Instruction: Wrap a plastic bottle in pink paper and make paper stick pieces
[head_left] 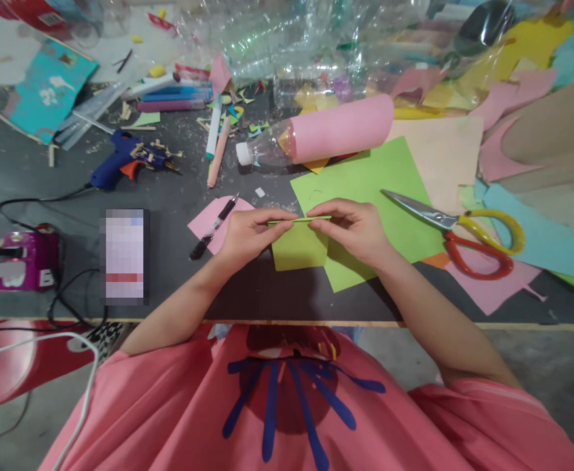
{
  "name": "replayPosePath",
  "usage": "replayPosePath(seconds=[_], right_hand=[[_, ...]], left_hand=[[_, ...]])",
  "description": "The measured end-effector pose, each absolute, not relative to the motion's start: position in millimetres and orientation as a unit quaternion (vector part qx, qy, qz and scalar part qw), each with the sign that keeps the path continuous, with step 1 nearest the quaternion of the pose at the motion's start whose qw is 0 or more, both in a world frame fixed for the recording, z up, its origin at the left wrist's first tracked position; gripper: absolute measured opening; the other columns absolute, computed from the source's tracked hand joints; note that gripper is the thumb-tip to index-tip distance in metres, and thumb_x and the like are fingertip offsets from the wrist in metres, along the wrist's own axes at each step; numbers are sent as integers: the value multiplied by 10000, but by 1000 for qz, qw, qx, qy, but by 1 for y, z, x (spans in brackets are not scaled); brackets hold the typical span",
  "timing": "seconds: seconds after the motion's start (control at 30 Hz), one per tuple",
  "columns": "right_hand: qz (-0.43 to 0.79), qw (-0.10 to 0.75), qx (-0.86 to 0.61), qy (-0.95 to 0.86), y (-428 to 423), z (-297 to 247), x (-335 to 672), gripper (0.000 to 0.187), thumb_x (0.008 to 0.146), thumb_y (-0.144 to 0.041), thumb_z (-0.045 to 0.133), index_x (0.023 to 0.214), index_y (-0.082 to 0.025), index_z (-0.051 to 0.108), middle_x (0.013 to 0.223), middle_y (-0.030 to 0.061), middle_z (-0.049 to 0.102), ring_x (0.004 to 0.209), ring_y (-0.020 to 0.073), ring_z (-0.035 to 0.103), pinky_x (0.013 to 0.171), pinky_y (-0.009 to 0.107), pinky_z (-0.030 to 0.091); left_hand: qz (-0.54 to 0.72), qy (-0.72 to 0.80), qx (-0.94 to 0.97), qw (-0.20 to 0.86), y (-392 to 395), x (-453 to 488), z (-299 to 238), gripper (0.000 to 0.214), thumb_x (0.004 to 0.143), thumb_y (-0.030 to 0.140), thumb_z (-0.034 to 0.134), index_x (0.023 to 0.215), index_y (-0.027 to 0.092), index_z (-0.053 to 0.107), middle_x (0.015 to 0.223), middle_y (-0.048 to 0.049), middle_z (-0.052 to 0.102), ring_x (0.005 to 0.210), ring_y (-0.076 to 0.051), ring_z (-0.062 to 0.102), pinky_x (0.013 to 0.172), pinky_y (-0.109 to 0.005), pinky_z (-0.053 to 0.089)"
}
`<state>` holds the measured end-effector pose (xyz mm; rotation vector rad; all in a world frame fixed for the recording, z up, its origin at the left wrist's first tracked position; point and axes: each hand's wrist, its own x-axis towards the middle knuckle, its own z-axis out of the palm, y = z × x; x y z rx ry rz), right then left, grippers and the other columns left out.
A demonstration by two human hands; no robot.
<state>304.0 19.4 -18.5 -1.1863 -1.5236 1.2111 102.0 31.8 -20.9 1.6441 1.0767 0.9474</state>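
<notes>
My left hand [251, 237] and my right hand [351, 229] pinch a piece of green paper [300, 220] between thumbs and fingers, one at each end. It is seen nearly edge-on, as a thin strip. Beneath it lies a yellow-green square of paper [300, 248], overlapping a larger bright green sheet [389, 190]. A black pen [214, 226] rests on pink paper [199, 224] beside my left hand. To the right of my right hand lie scissors [449, 226] with one yellow and one red handle, blades parted. A clear bottle [267, 145] wrapped in pink paper [343, 129] lies on its side beyond my hands.
A blue glue gun [120, 157] with a cord lies at left, near a phone [124, 255] and a purple box [29, 261]. Markers [173, 98] and paper scraps sit farther back. Clear plastic bottles [267, 39] crowd the far side. Coloured sheets [542, 229] cover the right.
</notes>
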Motion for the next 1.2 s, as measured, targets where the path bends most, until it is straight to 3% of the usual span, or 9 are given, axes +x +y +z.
replayPosePath(seconds=[0.3, 0.6, 0.9, 1.2], right_hand=[[499, 441, -472, -578, 20, -20, 306, 118, 754, -344, 747, 758, -226, 750, 722, 11, 724, 656, 142, 661, 603, 280, 544], [479, 472, -491, -553, 25, -17, 312, 38, 726, -278, 756, 745, -245, 754, 696, 3, 713, 625, 139, 636, 573, 285, 528], [478, 475, -512, -533, 29, -15, 316, 73, 708, -296, 763, 754, -239, 755, 711, 3, 725, 632, 142, 642, 590, 291, 533], [552, 391, -507, -534, 26, -15, 306, 345, 703, -550, 739, 735, -206, 735, 733, 18, 720, 695, 157, 640, 643, 292, 512]], left_hand=[[399, 430, 674, 450, 32, 101, -24, 142, 795, 253, 693, 883, 183, 780, 875, -53, 784, 816, -161, 735, 752, -230, 576], [431, 478, 592, 485, 35, 104, -20, 223, 745, 372, 730, 842, 179, 782, 761, -31, 756, 673, -129, 678, 625, -233, 547], [450, 491, 589, 457, 38, 102, -17, 135, 722, 304, 743, 800, 204, 788, 733, -12, 750, 643, -115, 654, 596, -217, 518], [399, 481, 583, 519, 35, 106, -20, 212, 727, 353, 740, 846, 183, 785, 824, -50, 772, 733, -145, 697, 694, -247, 561]])
